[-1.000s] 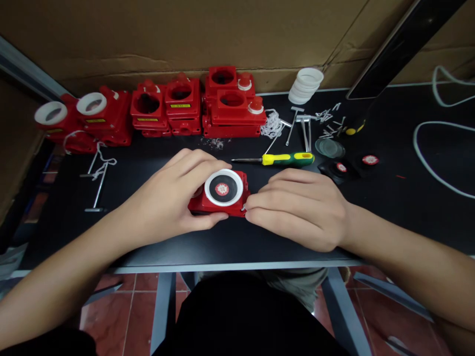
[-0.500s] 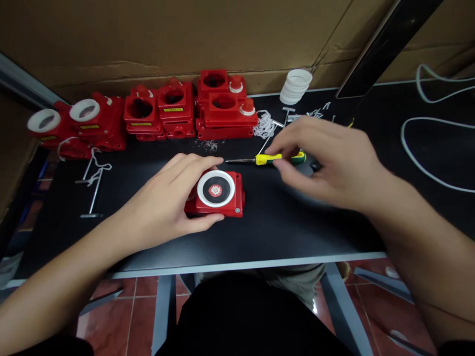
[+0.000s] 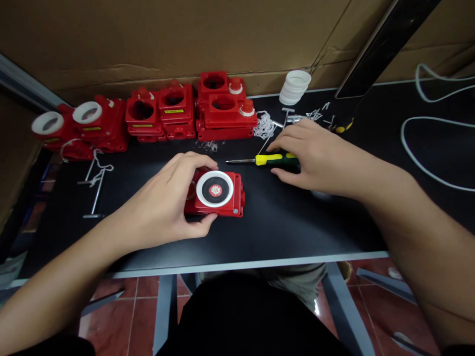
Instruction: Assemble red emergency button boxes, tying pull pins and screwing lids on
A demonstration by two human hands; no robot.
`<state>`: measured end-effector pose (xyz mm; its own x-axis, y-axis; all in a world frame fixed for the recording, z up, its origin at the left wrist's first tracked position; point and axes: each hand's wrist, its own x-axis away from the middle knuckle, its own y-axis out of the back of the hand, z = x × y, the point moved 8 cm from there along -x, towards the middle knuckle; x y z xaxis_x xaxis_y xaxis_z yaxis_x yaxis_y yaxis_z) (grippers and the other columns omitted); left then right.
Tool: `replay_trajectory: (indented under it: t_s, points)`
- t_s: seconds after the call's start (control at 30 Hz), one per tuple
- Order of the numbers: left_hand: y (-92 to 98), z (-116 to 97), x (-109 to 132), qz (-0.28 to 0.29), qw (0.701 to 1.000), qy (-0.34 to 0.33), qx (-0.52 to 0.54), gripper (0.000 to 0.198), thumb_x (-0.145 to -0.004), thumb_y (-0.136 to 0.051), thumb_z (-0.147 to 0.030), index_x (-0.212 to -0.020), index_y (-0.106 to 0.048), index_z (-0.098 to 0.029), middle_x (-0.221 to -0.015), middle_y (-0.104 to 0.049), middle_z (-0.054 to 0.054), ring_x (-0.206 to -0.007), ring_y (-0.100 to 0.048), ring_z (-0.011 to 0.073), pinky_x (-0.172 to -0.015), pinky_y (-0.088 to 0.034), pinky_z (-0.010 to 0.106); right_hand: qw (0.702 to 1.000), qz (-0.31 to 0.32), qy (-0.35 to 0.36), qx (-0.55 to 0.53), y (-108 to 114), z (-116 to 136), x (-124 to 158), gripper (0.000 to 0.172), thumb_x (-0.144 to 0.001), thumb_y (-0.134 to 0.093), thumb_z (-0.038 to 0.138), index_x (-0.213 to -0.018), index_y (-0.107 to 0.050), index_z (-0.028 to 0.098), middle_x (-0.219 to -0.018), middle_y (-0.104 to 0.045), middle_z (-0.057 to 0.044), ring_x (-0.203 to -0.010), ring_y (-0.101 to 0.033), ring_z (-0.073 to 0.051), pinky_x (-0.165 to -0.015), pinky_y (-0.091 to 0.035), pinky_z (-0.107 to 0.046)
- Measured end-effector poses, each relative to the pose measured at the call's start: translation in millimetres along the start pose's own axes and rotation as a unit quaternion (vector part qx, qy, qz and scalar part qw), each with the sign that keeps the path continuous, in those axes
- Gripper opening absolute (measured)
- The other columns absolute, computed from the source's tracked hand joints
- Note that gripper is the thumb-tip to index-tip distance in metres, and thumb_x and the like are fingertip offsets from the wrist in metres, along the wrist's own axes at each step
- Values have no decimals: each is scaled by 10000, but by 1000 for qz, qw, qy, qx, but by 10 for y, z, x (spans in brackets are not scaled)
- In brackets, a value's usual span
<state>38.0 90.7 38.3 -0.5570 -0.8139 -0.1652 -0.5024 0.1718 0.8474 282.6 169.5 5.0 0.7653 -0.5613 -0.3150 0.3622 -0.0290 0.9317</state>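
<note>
My left hand [image 3: 173, 200] wraps around the left end of a red box [image 3: 238, 193] lying on the black table. On its top sits a white ring [image 3: 199, 194] around a black disc with a red and white emblem in the middle. A screwdriver [image 3: 269, 159] with a yellow and green handle lies behind and to the right of the box, its blade pointing left. My right hand [image 3: 315, 158] is at the handle end, thumb and fingers apart on either side of it. The fingers partly hide the handle, and no closed grip shows.
Several red housings [image 3: 226, 129] line the back by the cardboard wall [image 3: 185, 34]. A stack of white rings [image 3: 295, 88] stands behind a heap of white cord [image 3: 264, 124]. Metal T-shaped tools [image 3: 97, 195] lie at the left. A white cable [image 3: 426, 174] loops at the right.
My right hand has lowered around the screwdriver's handle end, and a small yellow item behind it now shows. My left hand stays at the box, its fingertips drawn slightly back.
</note>
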Motion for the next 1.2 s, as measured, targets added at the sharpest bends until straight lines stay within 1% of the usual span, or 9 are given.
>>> replay_trajectory:
  t_s: [0.17,0.33,0.5,0.7,0.77,0.83,0.97,1.03,1.2]
  points:
    - [-6,11,13,2,1000,-14,11,686,-896,-825,-337,-1489,-489,-257,-1479,-658,131,-1280,-741,362,-1100,-666,560,1000,1,1,-11,17,-54,-7,195,-1010,-666,325,-1135,-777,224,-1044,-781,-119,-992,-678,-345,-964,-583,-549]
    - [11,-25,15,-7,998,-60,26,644,-928,-807,-295,-1429,-402,-315,-1432,-637,110,-1278,-728,355,-1044,-669,582,999,-18,-10,-32,170,-37,-16,161,-1013,-701,329,-1141,-766,257,-1040,-788,-100,-1040,-725,-342,-914,-600,-502]
    - [1,-2,12,10,999,-29,20,601,-918,-792,-284,-1420,-461,-298,-1438,-669,93,-1232,-732,349,-1026,-656,562,996,-57,-40,-50,403,-22,-26,185,-1030,-758,347,-1195,-790,270,-1104,-808,-88,-964,-768,-305,-826,-622,-475]
    - [41,-35,0,3,1000,-14,1,534,-925,-805,-269,-1403,-567,-246,-1404,-722,100,-1176,-751,317,-979,-657,495,979,-150,-102,-95,655,-61,8,210,-986,-913,357,-1156,-848,253,-1091,-869,-110,-924,-788,-277,-788,-638,-436]
    - [44,-48,-3,9,1000,-15,-8,514,-939,-783,-250,-1405,-567,-247,-1403,-722,97,-1183,-742,314,-988,-658,504,957,-200,-140,-156,713,-94,23,269,-925,-993,397,-1105,-860,248,-1053,-874,-93,-839,-778,-238,-709,-637,-394]
    - [44,-50,-2,14,1000,-19,-12,517,-942,-770,-260,-1415,-560,-267,-1408,-721,87,-1198,-733,322,-988,-660,522,916,-261,-170,-253,752,-123,32,351,-839,-1068,447,-1034,-855,249,-992,-853,-63,-720,-751,-197,-593,-618,-358]
    - [51,-40,4,5,999,-37,-12,553,-923,-801,-339,-1424,-572,-296,-1416,-733,77,-1231,-734,356,-985,-666,548,833,-361,-162,-387,802,-76,-2,443,-753,-1101,581,-831,-815,252,-850,-791,-28,-573,-711,-177,-427,-554,-336]
    - [58,-44,6,-2,999,-47,-17,534,-941,-813,-350,-1419,-584,-286,-1413,-742,85,-1257,-743,358,-1000,-667,536,812,-379,-150,-419,805,-21,-22,492,-737,-1100,631,-785,-796,247,-824,-775,-20,-531,-662,-153,-395,-519,-324]
    - [63,-87,11,-3,997,-66,-33,473,-998,-810,-283,-1407,-575,-247,-1418,-735,114,-1294,-733,342,-1043,-656,524,769,-351,-130,-518,697,151,2,422,-878,-1050,570,-1004,-827,234,-887,-799,-30,-595,-708,-180,-371,-537,-315]
